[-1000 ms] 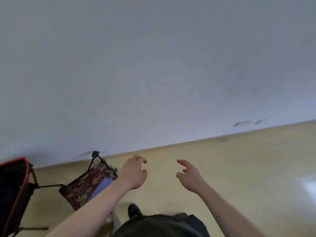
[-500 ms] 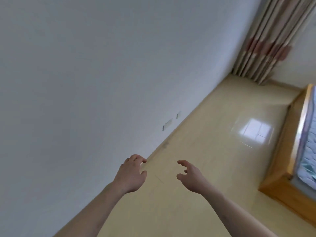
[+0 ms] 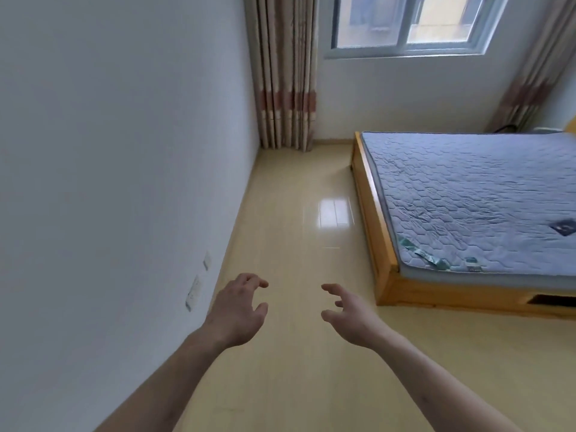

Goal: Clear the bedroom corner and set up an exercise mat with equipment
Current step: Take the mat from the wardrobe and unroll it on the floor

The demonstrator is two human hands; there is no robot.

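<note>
Your view cuts the bed (image 3: 386, 275) off at the right edge, and the dark shape behind its far corner, under the right-hand curtain (image 3: 526, 88), is too small to make out. The window (image 3: 408, 48) loses its top to the frame, and what lies outside it is a blur. Your forearms run out of the bottom of the picture. Your left hand (image 3: 238, 313) is held out in front of you above the floor (image 3: 280, 353), near the wall (image 3: 109, 182), fingers loosely curled and a little spread, holding and touching nothing. Your right hand (image 3: 352, 316) is beside it and apart from it, fingers likewise parted and bent, with nothing in it. No mat or equipment shows anywhere in your view; the corner by the left curtain (image 3: 283, 73) is bare floor.
</note>
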